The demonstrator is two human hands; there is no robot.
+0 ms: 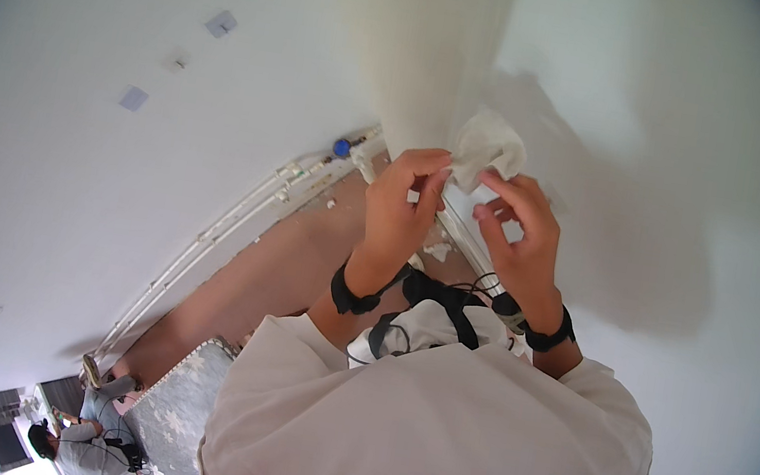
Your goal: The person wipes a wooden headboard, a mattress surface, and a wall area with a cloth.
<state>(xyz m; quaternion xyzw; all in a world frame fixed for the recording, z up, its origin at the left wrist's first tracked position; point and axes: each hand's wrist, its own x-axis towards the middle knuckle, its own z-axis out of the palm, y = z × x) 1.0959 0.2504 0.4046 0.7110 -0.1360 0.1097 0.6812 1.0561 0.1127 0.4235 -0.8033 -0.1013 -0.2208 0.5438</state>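
A crumpled white cloth or tissue [488, 147] is up in front of the pale wall corner. My left hand [406, 197] pinches its lower left edge between thumb and forefinger. The forefinger of my right hand [524, 222] touches the lower right fold, while the thumb stands apart below it. Whether the cloth also rests against the wall is unclear. Both wrists wear black bands.
White pipes [202, 240] with a blue valve handle [342, 148] run low along the left wall. White scraps [437, 250] lie on the reddish floor [273, 258]. A grey patterned mattress or bed cover [178, 406] is behind left. Another person [90, 449] sits beyond it.
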